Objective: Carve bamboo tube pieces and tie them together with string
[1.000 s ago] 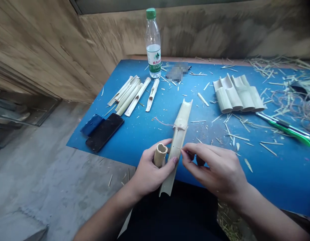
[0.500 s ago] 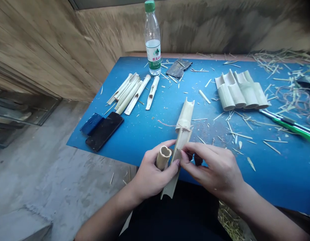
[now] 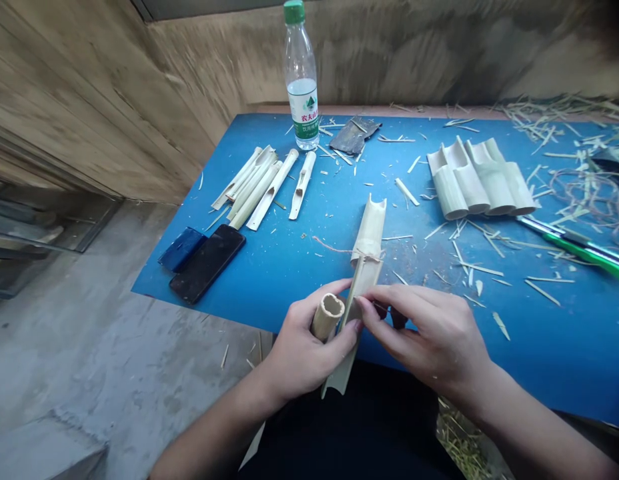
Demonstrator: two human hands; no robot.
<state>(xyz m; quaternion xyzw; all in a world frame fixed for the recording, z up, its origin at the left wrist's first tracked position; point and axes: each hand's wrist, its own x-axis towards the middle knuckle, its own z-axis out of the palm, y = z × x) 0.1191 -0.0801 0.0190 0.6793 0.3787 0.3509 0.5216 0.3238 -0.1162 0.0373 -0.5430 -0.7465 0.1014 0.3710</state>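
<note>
My left hand (image 3: 304,347) is wrapped round a long bamboo piece (image 3: 345,368), whose lower part is a split, open trough. A short hollow bamboo tube (image 3: 327,316) stands up between its thumb and fingers. Reddish string (image 3: 365,255) is tied round the long piece near its fuller upper part (image 3: 370,227), with a loose end trailing left over the table. My right hand (image 3: 429,327) pinches thumb and forefinger at the trough's middle. Something thin and dark shows by its fingertips; I cannot make out what it is.
Cut bamboo pieces (image 3: 259,187) lie at the left behind a phone (image 3: 208,263) and a blue case (image 3: 182,249). A water bottle (image 3: 303,93) stands at the back. Joined bamboo tubes (image 3: 479,180), a green-handled tool (image 3: 579,248) and tangled string (image 3: 584,197) lie right, among shavings.
Almost nothing differs. The view has shifted very slightly, and both hands keep their hold at the same spots on the bamboo.
</note>
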